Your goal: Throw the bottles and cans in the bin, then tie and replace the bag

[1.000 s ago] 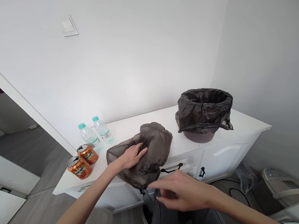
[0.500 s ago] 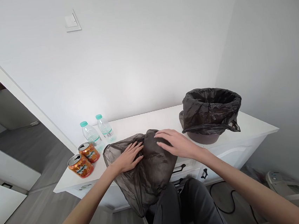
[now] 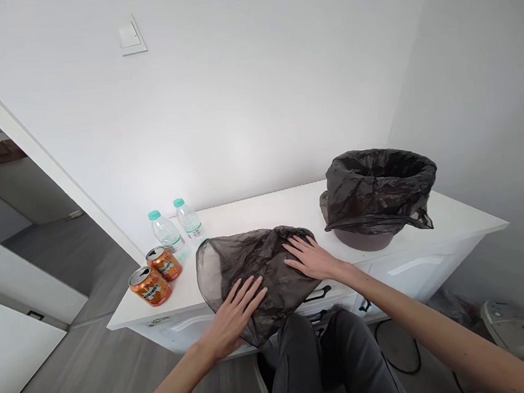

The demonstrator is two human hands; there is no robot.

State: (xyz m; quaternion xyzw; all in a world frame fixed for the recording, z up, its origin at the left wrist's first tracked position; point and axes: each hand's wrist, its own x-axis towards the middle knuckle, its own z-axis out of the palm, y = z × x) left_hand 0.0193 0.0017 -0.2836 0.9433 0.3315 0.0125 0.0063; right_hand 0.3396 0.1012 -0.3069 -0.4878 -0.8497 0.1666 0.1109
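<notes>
On the long white cabinet top [image 3: 254,212], two orange drink cans [image 3: 157,276] lie left of the loose grey-brown plastic bag [image 3: 254,265], with two clear water bottles with teal caps [image 3: 177,224] just behind the cans. Right of that bag stands a round dark bin lined with a black plastic bag [image 3: 377,194]; its inside cannot be seen. The loose bag lies flat at the cabinet's front edge, its lower part hanging over. The left hand [image 3: 234,315] presses its near-left part, fingers spread flat; the right hand [image 3: 312,258] rests open on its right side.
</notes>
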